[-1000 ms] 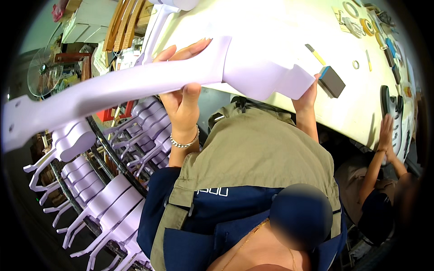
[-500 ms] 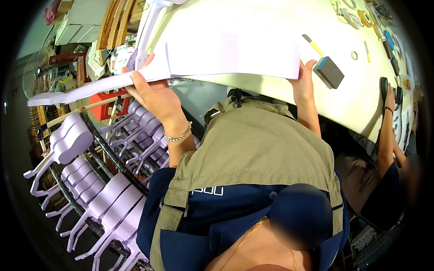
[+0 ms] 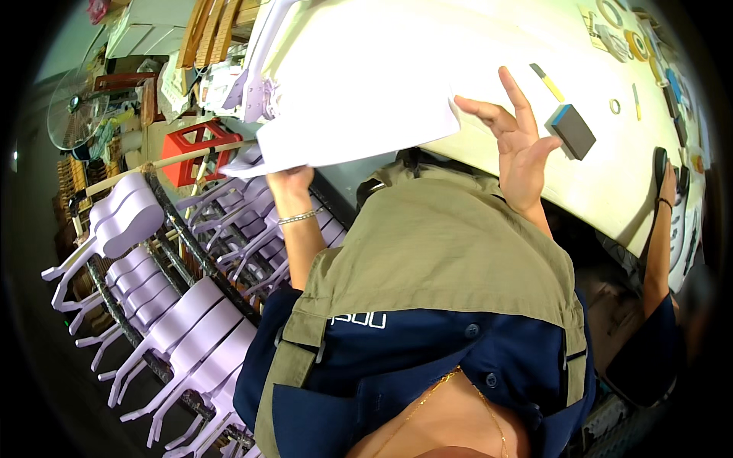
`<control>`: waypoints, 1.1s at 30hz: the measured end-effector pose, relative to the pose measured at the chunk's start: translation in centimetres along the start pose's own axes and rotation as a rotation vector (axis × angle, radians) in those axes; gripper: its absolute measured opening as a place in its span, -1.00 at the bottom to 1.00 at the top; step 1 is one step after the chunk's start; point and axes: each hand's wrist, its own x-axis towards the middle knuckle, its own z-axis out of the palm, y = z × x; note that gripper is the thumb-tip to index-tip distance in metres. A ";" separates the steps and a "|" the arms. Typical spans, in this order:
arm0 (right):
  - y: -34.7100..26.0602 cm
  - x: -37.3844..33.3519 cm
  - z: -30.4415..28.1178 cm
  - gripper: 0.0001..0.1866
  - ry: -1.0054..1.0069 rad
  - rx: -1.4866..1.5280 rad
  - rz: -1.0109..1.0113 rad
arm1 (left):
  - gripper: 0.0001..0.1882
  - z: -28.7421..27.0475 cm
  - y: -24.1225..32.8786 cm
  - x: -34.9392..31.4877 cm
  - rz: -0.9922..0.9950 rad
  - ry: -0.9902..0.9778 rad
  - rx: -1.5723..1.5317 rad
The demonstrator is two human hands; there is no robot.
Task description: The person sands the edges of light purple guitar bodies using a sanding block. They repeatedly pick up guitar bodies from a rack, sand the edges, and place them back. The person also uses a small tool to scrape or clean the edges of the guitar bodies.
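A pale lilac guitar [image 3: 343, 141] lies across in front of me, over the near edge of the white table, its side strongly lit. My left hand [image 3: 290, 180] is closed around it at the left end of the body, by the neck; most of the fingers are hidden behind it. Off the right end of the body, my right hand [image 3: 519, 141] is raised with its fingers spread, holding nothing. Beside that hand, on the table, lies a dark grey sanding block [image 3: 573, 131] with a blue edge. A yellow-handled cutter [image 3: 547, 82] lies just beyond the block.
Racks at the lower left hold several lilac guitars [image 3: 195, 324]. Another lilac neck [image 3: 263, 61] stands at the table's far left. A red stool [image 3: 179, 156] and a fan [image 3: 75, 103] are behind. Tape rolls [image 3: 635, 46] line the right edge, where another person's hand [image 3: 666, 187] rests.
My right hand has let go of the guitar's right end and opened. The guitar has turned, its neck swinging away from the left, and my left hand has shifted lower beneath it.
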 end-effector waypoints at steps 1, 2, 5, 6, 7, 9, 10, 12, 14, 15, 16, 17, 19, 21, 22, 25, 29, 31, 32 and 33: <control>0.3 0.2 0.6 0.14 -0.001 -0.082 -0.053 | -0.68 -0.1 -1.0 -0.5 -0.109 -0.004 -0.017; 0.7 0.4 1.1 0.13 -0.003 -0.163 -0.107 | -0.67 -1.5 -2.0 0.4 -0.118 -0.155 0.104; 1.3 0.1 2.2 -0.01 -0.135 -0.163 -0.284 | -0.68 -8.4 -4.1 4.9 -0.088 -0.423 0.460; 1.6 0.0 2.3 -0.05 -0.142 -0.172 -0.360 | -0.68 -8.4 -4.8 4.8 -0.065 -0.462 0.520; 1.4 0.0 2.3 -0.05 -0.165 -0.209 -0.369 | -0.68 -8.4 -5.5 4.9 -0.057 -0.481 0.555; 0.7 0.0 2.2 -0.04 -0.212 -0.280 -0.395 | -0.68 -8.0 -5.8 4.2 -0.033 -0.472 0.580; 0.4 0.0 2.2 -0.05 -0.213 -0.295 -0.395 | -0.68 -7.7 -5.7 3.6 -0.019 -0.468 0.582; 0.0 0.0 2.3 -0.06 -0.212 -0.328 -0.397 | -0.67 -7.0 -5.3 2.2 0.010 -0.432 0.563; 0.0 0.4 1.9 -0.10 -0.194 -0.567 -0.469 | -0.67 -6.3 -4.5 0.8 0.035 -0.387 0.539; 0.1 0.7 1.7 -0.10 -0.183 -0.690 -0.503 | -0.67 -5.8 -4.0 0.2 0.048 -0.359 0.511; 0.5 0.9 1.8 -0.10 -0.095 -0.708 -0.468 | -0.67 -5.3 -3.3 -1.1 0.078 -0.314 0.479; 1.0 1.2 1.3 -0.10 -0.038 -0.683 -0.428 | -0.67 -4.3 -3.3 -1.2 0.073 -0.297 0.450; 2.4 2.2 -0.1 -0.09 0.053 -0.603 -0.362 | -0.66 -3.2 -2.2 -1.8 0.086 -0.266 0.322; 5.7 2.4 -1.9 -0.04 -0.030 -0.364 -0.221 | -0.66 -2.3 -1.2 -1.6 0.093 -0.275 0.165; 6.5 2.1 -1.6 -0.03 -0.025 -0.188 -0.140 | -0.68 -2.1 -0.6 -0.7 0.073 -0.297 0.046; 9.1 1.4 -2.2 0.18 -0.022 -0.005 0.050 | -0.61 1.8 -0.8 -1.1 0.245 -0.278 -0.006; 12.0 0.8 -3.0 0.29 -0.008 0.019 0.135 | -0.44 4.7 -1.9 -3.0 0.499 -0.365 0.120; 12.4 0.7 -3.2 0.30 0.031 -0.015 0.063 | -0.42 5.8 -2.2 -3.9 0.553 -0.374 0.203; 12.5 0.6 -3.4 0.30 0.054 -0.046 0.026 | -0.42 6.4 -2.3 -4.2 0.567 -0.380 0.212; 12.3 0.7 -3.4 0.30 0.074 -0.073 -0.014 | -0.43 7.0 -2.3 -4.5 0.587 -0.387 0.220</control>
